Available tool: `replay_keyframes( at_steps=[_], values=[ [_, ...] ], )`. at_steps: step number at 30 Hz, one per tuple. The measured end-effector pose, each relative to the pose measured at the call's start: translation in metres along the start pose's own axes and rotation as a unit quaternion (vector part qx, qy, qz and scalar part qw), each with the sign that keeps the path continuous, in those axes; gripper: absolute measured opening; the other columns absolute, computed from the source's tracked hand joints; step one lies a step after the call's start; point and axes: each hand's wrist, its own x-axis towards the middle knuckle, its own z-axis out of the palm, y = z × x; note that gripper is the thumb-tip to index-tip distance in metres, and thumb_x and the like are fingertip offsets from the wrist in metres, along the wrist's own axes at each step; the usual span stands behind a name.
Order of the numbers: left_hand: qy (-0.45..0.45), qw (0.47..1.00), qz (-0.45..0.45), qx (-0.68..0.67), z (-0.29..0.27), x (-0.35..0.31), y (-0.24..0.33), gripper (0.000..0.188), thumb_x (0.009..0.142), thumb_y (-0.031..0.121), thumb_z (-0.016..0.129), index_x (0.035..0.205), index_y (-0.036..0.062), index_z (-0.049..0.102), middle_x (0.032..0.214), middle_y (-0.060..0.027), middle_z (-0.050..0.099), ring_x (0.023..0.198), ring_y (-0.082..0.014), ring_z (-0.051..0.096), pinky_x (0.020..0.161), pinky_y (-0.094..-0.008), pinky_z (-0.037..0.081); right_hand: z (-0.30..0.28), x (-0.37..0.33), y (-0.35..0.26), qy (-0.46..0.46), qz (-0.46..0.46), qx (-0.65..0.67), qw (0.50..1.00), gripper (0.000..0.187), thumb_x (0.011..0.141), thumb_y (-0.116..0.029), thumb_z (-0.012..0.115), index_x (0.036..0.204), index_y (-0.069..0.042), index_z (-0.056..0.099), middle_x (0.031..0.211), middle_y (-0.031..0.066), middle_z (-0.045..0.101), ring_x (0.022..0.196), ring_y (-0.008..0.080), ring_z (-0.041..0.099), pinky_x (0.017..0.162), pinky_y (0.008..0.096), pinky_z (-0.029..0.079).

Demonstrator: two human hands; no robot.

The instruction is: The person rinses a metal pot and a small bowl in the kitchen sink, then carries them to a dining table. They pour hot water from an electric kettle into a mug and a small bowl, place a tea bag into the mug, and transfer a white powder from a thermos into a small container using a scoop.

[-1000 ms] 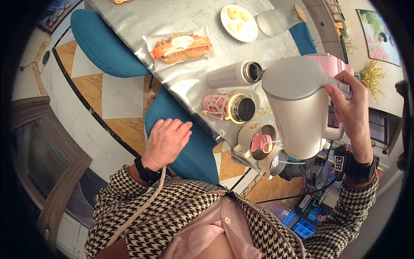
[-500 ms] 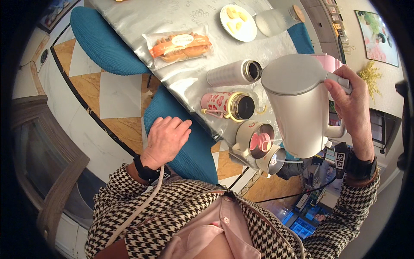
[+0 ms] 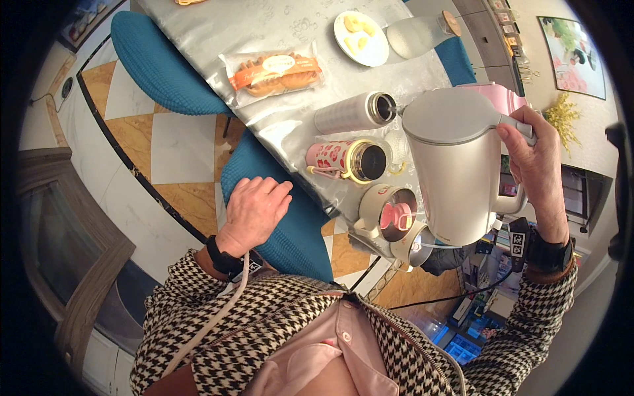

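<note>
My right hand grips the handle of a white electric kettle with a grey lid. The kettle's spout is at the mouth of a white uncapped thermos bottle; whether water runs, I cannot tell. Beside that bottle stands a pink-and-red patterned flask with a dark top and yellow trim. Nearer me are a cream mug with a pink piece in it and a smaller cup with a pale stick. My left hand lies on a blue chair back, fingers stretched out and holding nothing.
On the silvery table cover lie a packaged bread and a white plate of yellow food pieces. A glass bottle with a wooden stopper stands beside the plate. Another blue chair is at the left; a pink object sits behind the kettle.
The kettle has shifted very slightly, its spout still at the white thermos. My left hand stays on the chair back. The whole view has moved a little.
</note>
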Motion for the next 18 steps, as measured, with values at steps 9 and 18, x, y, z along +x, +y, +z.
replay_keyframes(
  at_steps=[9, 18],
  values=[
    [0.008, 1.000, -0.015, 0.011, 0.008, 0.009, 0.001, 0.021, 0.085, 0.020, 0.072, 0.105, 0.0120, 0.071, 0.082, -0.0020, 0.060, 0.080, -0.0212, 0.060, 0.075, -0.0359, 0.045, -0.016, -0.009, 0.029, 0.056, 0.045, 0.133, 0.989, 0.035, 0.094, -0.034, 0.072, 0.097, -0.001, 0.061, 0.060, -0.0063, 0.046, 0.043, 0.0014, 0.038, 0.038, 0.0199, 0.030],
    [-0.002, 0.999, -0.037, 0.020, 0.024, 0.022, -0.003, 0.021, 0.083, 0.017, 0.073, 0.103, 0.0110, 0.072, 0.086, -0.0049, 0.065, 0.082, -0.0255, 0.062, 0.075, -0.0383, 0.046, -0.046, -0.041, 0.088, 0.150, 0.019, 0.285, 0.947, 0.033, 0.098, -0.036, 0.067, 0.106, -0.004, 0.062, 0.059, -0.0076, 0.041, 0.045, 0.0014, 0.038, 0.040, 0.0197, 0.033]
  ],
)
